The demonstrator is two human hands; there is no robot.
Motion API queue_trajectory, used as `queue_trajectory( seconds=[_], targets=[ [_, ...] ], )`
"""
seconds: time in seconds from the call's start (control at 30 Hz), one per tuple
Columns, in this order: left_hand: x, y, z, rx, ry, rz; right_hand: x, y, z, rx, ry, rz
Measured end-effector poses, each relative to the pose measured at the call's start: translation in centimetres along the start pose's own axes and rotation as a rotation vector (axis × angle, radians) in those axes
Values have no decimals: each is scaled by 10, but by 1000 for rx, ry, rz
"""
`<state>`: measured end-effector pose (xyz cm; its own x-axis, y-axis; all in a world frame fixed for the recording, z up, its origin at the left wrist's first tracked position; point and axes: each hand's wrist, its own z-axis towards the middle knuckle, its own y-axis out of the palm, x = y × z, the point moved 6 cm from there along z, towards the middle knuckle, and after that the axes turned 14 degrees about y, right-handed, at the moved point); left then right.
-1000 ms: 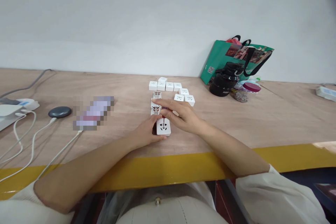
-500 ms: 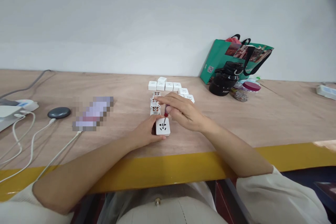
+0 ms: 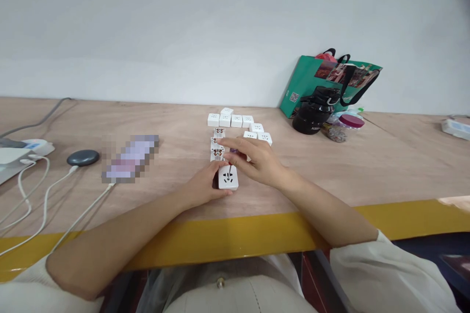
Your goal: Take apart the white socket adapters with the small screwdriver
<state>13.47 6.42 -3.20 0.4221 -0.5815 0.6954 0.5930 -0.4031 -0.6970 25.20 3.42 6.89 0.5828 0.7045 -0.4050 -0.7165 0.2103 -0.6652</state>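
Note:
A white square power socket (image 3: 232, 185) lies face up near the table's front edge, its slots showing. My left hand (image 3: 203, 185) is closed around its left side, thumb and fingers on opposite edges. In my right hand (image 3: 257, 159) is a small screwdriver (image 3: 230, 170) with a red and purple handle, mostly hidden by the fingers. Its shaft stands almost upright, the tip at the middle of the socket's face. Just beyond are several open socket bodies (image 3: 217, 153) in a column, with copper-coloured parts inside.
Several finished-looking white sockets (image 3: 236, 121) stand farther back. At right are a black flask (image 3: 312, 116), a green bag (image 3: 304, 78) and a red-lidded jar (image 3: 351, 121). Left lie a blurred phone (image 3: 130, 159), a dark round device (image 3: 82, 157), cables and a power strip (image 3: 14, 159).
My right hand has dropped slightly and its fingers have shifted around the screwdriver handle, uncovering a white socket behind. My left hand and the held socket stay in place.

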Motion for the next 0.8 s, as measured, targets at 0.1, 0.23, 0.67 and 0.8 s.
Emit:
queue_trajectory(
  seconds=[0.1,0.23,0.67,0.8],
  targets=[
    [1,0,0,-2,1,-10,-1,2,-1,-5,-4,8],
    [3,0,0,5,0,0,-2,3,-1,10,-16,-9],
    [3,-2,0,7,4,14,-4,1,-1,65,-23,-73],
    [3,-1,0,-19,-7,-3,-4,1,1,31,-12,-33]
  ],
)
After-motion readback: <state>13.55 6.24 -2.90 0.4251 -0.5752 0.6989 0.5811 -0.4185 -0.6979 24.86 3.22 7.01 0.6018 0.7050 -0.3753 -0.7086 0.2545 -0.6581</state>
